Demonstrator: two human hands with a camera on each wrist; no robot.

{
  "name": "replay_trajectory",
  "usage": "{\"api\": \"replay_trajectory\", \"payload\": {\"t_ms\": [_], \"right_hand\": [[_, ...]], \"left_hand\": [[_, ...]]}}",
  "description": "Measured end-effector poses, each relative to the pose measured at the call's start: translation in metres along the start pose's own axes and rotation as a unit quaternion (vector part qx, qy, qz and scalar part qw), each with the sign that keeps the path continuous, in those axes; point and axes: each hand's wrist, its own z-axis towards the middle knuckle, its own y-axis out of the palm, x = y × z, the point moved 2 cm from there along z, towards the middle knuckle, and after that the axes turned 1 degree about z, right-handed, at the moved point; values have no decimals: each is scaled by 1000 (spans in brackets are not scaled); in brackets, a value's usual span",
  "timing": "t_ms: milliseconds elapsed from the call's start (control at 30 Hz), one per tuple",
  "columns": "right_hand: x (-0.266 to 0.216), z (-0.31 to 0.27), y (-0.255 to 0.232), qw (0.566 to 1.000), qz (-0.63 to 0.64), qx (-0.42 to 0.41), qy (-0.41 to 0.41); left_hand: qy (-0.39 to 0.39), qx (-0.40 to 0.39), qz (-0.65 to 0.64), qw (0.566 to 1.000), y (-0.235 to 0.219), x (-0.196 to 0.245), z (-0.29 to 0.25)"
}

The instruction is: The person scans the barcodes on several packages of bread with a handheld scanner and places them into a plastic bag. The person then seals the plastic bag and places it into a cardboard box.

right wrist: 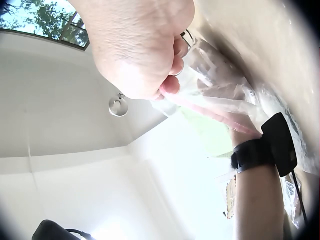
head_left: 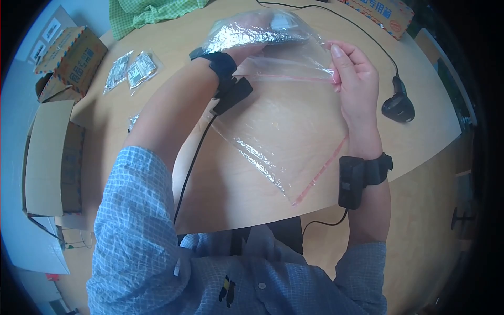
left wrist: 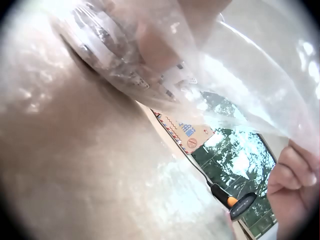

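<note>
The right hand [head_left: 357, 79] is pinching the mouth edge of the bag [head_left: 286, 142] at upper centre-right of the head view, thumb and fingers pressed together on the film by the pink zip strip [head_left: 294, 77]. The left hand [head_left: 247, 50] is sitting at upper centre, reaching into the bag's mouth with a foil pouch [head_left: 252, 32]; its fingers are hidden under foil and film, so I cannot tell how they are lying. The bag is hanging across the middle of the frame over the table [head_left: 420, 131], its lower corner pointing toward the person's shirt [head_left: 142, 226]. It is looking thin, clear and crinkly, glinting with glare: very light, limp, likely slippery, and prone to folding shut on itself, so the stiffer zip edge is the sound place to take hold, as the right hand is doing. The pouch is looking silvery, quilted and a bit firmer, probably crackly and easy to crease. At upper left, two small packets [head_left: 131, 71] are lying flat beside a printed carton [head_left: 73, 55]; green checked cloth [head_left: 152, 13] is bunching along the top edge. A black scanner [head_left: 398, 105] is resting at right, its cable trailing up the pale wood.
</note>
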Motion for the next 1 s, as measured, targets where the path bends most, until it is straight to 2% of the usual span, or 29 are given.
{"api": "replay_trajectory", "payload": {"t_ms": [433, 500, 533, 600, 633, 700, 733, 800, 1000], "right_hand": [[-2, -6, 9, 999, -32, -30, 2], [-2, -9, 12, 998, -39, -44, 9], [-1, -10, 13, 997, -50, -55, 17], [-2, -11, 16, 997, -48, -58, 14], [-2, -11, 16, 997, -48, -60, 12], [-3, -11, 16, 997, -54, -59, 14], [-2, -10, 16, 996, -60, -58, 15], [2, -10, 16, 996, -61, -58, 10], [2, -11, 16, 996, -64, -66, 13]], "left_hand": [[153, -85, 53, 983, -23, -60, -25], [176, 64, 65, 980, -17, -70, -33], [175, 65, 68, 980, -17, -70, -34], [93, 52, 28, 994, -14, -73, -32], [93, 52, 28, 994, -14, -72, -31], [57, -4, 103, 993, -12, -70, -29], [56, -6, 103, 993, -12, -72, -31], [174, 37, -2, 984, -16, -71, -38], [144, 36, 25, 989, -16, -69, -38]]}}
